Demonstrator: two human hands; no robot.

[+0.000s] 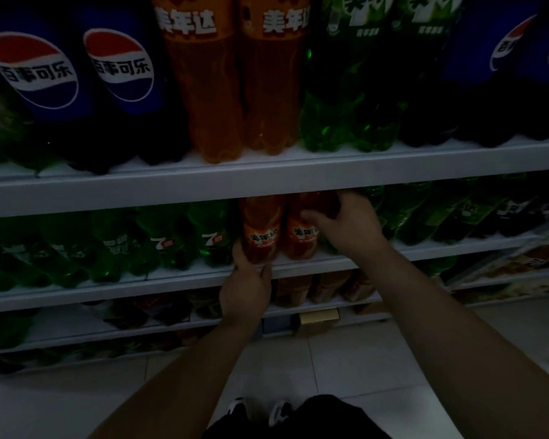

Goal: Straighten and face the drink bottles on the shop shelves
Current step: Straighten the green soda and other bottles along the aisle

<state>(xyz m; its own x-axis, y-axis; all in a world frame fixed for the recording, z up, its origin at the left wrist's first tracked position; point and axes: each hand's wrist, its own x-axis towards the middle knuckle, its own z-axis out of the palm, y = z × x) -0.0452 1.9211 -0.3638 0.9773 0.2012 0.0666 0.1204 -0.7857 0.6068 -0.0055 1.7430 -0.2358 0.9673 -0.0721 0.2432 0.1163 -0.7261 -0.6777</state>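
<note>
Several green plastic 7-Up bottles (213, 239) fill the left of the white metal middle shelf (108, 289), their labels turned mostly outward, though the dim light hides detail.

Just right of them stands the left small orange plastic soda bottle (260, 229), at the near lip of the shelf. The left hand (246, 286) grasps it from below and in front, fingers and thumb curled round its base. Its orange label reads towards the aisle.

Touching it on the right is the right small orange plastic soda bottle (301, 239). The right hand (349, 226) grasps this one higher up, with the thumb lying across the body above the label and the fingers wrapped behind. This bottle leans slightly to the left, and its label also looks roughly front-facing.

Further right, more green plastic bottles (425, 217) stand close beside the right hand, tilted in the wide-angle view.

The step in hand appears to be squaring this orange pair. To do it well, each bottle should be twisted about its own axis with its base kept flat on the shelf, not lifted. Both should then be drawn to the same line at the near lip, so that the labels sit level and centred. The right hand has little room, so its fingers should slip out without nudging the green neighbours out of line.
</note>
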